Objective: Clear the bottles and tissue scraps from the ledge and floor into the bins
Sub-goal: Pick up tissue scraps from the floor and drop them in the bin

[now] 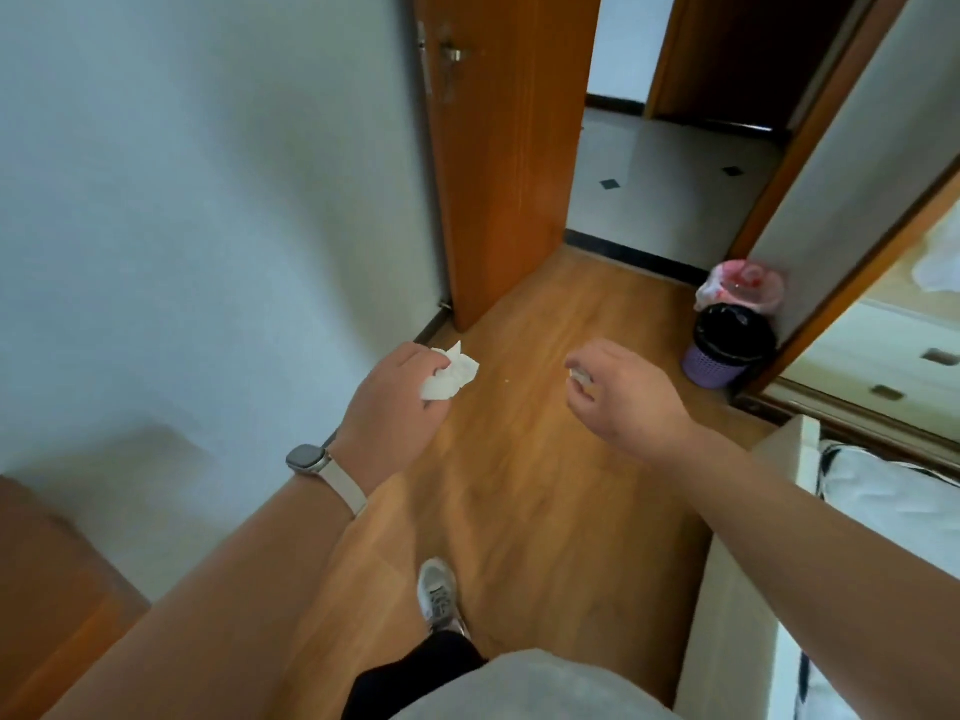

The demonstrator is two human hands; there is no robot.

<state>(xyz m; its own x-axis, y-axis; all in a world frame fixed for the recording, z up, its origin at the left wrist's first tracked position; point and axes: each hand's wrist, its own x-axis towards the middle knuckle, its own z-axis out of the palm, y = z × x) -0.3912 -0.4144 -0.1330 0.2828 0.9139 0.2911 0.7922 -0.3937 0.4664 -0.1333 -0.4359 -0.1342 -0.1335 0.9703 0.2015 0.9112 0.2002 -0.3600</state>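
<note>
Wooden floor (519, 485) stretching to open door (509, 148), purple bin (730, 350) standing right; left hand (395, 392) clutching crumpled tissue (451, 375), right hand (621, 394) pinching small scrap (580, 377)

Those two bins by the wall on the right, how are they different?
The near bin has a black liner in a purple lattice basket; the far bin has a pink and white bag. The near bin's side shows; the far bin's body is hidden behind it. Both stand on the wooden floor by the wall.
</note>
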